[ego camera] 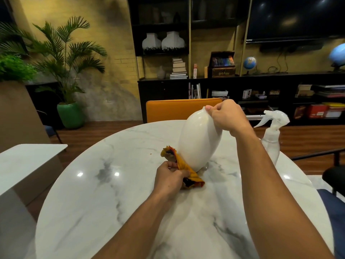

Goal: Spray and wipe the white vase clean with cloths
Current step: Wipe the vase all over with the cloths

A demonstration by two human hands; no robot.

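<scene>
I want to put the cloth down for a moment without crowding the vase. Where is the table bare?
The marble table is bare across its whole left side, from the left hand and yellow cloth out to the rim, and also near the person between the forearms. It is crowded on the right: the white vase, right hand and spray bottle sit close together.

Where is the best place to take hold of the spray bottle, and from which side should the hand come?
Probably at the narrow neck just under the trigger head of the spray bottle, coming from the person's right side. It stands upright on the marble table with its nozzle pointing left, so fingers can wrap the neck and reach the trigger. The right hand is nearest, but now grips the white vase.
</scene>
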